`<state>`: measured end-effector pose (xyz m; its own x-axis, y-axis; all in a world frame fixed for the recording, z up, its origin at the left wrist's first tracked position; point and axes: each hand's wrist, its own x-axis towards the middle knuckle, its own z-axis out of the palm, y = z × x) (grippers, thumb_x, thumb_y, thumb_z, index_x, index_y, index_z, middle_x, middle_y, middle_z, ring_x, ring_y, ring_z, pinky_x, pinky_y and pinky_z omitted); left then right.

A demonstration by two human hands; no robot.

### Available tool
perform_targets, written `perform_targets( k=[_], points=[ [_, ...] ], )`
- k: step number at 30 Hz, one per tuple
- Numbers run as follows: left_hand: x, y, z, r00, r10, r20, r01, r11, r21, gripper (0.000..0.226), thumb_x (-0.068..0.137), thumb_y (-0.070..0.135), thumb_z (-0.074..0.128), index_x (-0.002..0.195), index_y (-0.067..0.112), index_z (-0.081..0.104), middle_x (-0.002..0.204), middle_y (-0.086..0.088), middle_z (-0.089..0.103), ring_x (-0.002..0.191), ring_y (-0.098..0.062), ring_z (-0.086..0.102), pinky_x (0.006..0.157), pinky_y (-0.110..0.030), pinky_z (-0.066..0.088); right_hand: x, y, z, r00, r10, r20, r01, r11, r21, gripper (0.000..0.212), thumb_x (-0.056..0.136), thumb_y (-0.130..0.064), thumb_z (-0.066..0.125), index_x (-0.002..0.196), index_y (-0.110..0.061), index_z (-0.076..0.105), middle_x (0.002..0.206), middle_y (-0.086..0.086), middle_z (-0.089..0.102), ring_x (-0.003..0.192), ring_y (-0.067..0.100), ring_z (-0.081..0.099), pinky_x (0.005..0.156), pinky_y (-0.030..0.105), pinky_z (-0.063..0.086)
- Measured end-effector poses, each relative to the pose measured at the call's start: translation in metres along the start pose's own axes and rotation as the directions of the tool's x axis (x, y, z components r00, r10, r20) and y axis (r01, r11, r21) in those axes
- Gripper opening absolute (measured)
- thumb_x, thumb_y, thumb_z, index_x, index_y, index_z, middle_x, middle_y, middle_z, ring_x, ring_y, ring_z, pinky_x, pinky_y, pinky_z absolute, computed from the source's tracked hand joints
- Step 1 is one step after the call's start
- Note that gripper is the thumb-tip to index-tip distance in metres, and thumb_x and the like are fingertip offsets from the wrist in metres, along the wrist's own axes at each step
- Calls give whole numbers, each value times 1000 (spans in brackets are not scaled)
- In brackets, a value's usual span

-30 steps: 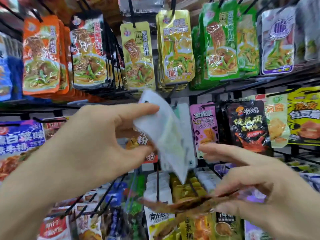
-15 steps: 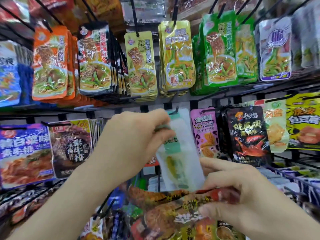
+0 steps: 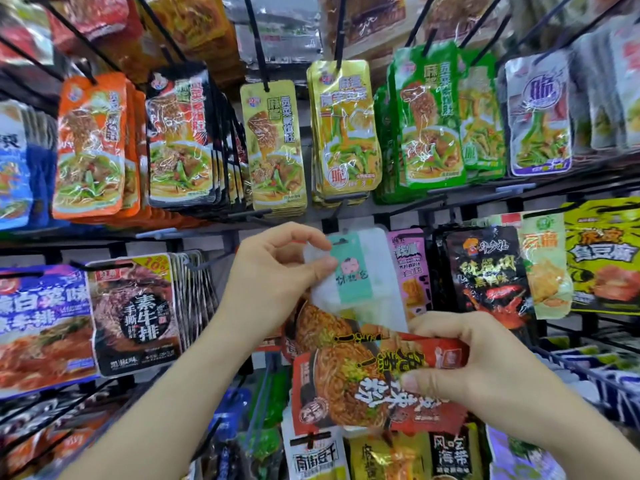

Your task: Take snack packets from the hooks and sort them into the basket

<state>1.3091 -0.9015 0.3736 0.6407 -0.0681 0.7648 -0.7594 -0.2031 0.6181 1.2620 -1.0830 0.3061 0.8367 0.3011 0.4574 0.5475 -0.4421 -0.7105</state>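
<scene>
Centre frame, the left grip (image 3: 277, 275) is pinching the white packet (image 3: 358, 282), the right grip (image 3: 485, 368) is clutching red packets (image 3: 346, 386); sliding it straight outward is looking safest.

White packet (image 3: 356, 282) (left hand (image 3: 273, 282)) turned upright, behind red packets (image 3: 346, 386)

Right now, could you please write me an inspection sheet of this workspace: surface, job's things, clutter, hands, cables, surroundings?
Surface: no table seen; only a rack bar with hooks.
Job's things: white packet, cannot tell whether it is off its hook; red packets, off the hooks.
Clutter: nothing seen.
Hands: left hand pinches the white packet's top; right hand grips the red packets.
Cables: nothing seen.
Surroundings: rows of hung orange packets, green packets and black packets.
</scene>
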Motion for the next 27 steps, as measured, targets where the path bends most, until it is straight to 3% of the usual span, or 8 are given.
perform_targets(
  k=[4, 8, 11, 13, 15, 19, 23, 27],
  points=[
    [7, -3, 7, 996, 71, -58, -68, 997, 47, 21, 80, -6, 71, 96, 6, 73, 58, 15, 66, 54, 4, 61, 54, -8, 46, 10, 18, -36, 992, 104, -72, -109, 992, -66, 60, 53, -49, 80, 108, -36, 61, 113, -34, 48, 105, -7, 52, 100, 26, 41],
    [11, -11, 8, 993, 101, -68, -91, 986, 141, 28, 80, 1, 73, 100, 22, 72, 58, 22, 62, 51, 8, 50, 52, -7, 40, 15, 25, -34, 989, 142, -31, -141, 990, 13, 66, 53, -48, 85, 113, -27, 66, 109, -13, 66, 92, 4, 64, 95, 37, 52],
    [16, -22, 7, 990, 128, -61, -104, 948, 300, 32, 82, 13, 74, 98, 40, 68, 61, 10, 64, 53, -7, 42, 53, -21, 36, 15, 28, -35, 986, 162, -28, -160, 985, 58, 60, 54, -41, 85, 109, -29, 65, 94, -14, 70, 81, 3, 69, 86, 33, 56],
    [20, -25, 6, 990, 137, -35, -111, 908, 405, 30, 84, 16, 72, 106, 37, 69, 79, -4, 72, 62, -16, 52, 61, -31, 46, 16, 27, -34, 990, 141, 2, -140, 985, 99, 48, 60, -34, 85, 104, -30, 66, 90, -24, 71, 81, 3, 70, 77, 23, 57],
    [23, -27, 6, 989, 148, 6, -132, 864, 486, 31, 88, 16, 68, 117, 25, 69, 100, 1, 73, 85, -14, 64, 78, -26, 48, 16, 24, -34, 993, 113, 24, -115, 985, 128, 34, 64, -24, 84, 95, -28, 71, 89, -37, 65, 80, 2, 70, 69, 17, 56],
    [30, -37, 4, 980, 147, 135, -199, 768, 609, 44, 91, 13, 63, 135, 18, 55, 121, 0, 62, 113, -13, 54, 85, -10, 32, 22, 29, -37, 992, 123, 30, -125, 985, 116, 27, 65, -20, 85, 91, -21, 77, 112, -32, 62, 91, 4, 69, 74, 27, 59],
    [33, -52, -4, 964, 65, 258, -211, 776, 594, 67, 85, 9, 70, 144, 22, 41, 119, 7, 50, 111, -8, 47, 85, -11, 32, 22, 25, -45, 987, 113, 115, -122, 989, 81, 23, 66, -18, 85, 87, -23, 78, 109, -30, 64, 93, 8, 70, 74, 25, 58],
    [30, -65, -6, 970, 197, 141, -242, 770, 590, 70, 77, 7, 77, 139, 25, 49, 117, 7, 42, 100, -9, 45, 87, -19, 39, 28, 22, -52, 990, 87, 111, -100, 988, 121, 18, 59, -25, 85, 75, -30, 77, 119, -27, 63, 105, 7, 66, 88, 40, 55]
  ],
)
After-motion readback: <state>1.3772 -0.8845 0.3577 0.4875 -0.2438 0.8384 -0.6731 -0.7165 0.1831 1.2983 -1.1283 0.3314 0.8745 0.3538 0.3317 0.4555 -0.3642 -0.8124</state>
